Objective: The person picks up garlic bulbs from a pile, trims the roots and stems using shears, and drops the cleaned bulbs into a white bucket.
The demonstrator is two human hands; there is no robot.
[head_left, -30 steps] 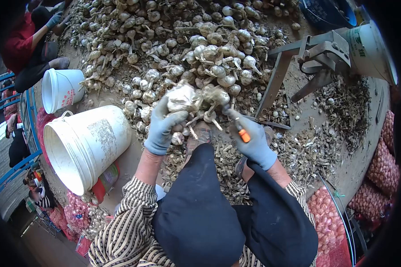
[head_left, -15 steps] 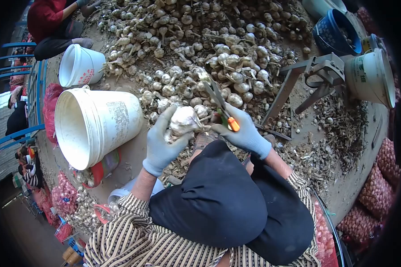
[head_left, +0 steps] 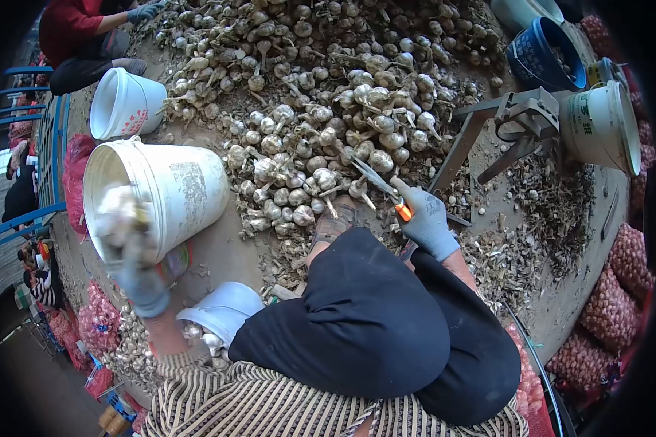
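Note:
My left hand [head_left: 140, 280], gloved and smeared by motion, is at the mouth of the large white bucket [head_left: 189, 193] lying tilted on the left. A blurred whitish garlic bulb [head_left: 120, 204] shows at its fingers. My right hand [head_left: 428, 221], also gloved, is wrapped round the orange-handled shears [head_left: 403, 211], whose blades point up and left over the garlic heap [head_left: 321, 109]. Several bulbs with stems lie just beyond my shoe, close to the blades.
A smaller white bucket [head_left: 127, 103] stands at the upper left near a seated person [head_left: 80, 36]. A tipped pail [head_left: 226, 313] with bulbs is beside my knee. On the right are a metal-and-wood frame [head_left: 465, 142], a blue tub [head_left: 547, 54] and net sacks [head_left: 611, 313].
My left hand has moved left and down, from in front of me to the large bucket, with the bulb. My right hand has shifted slightly right and lower, still with the shears.

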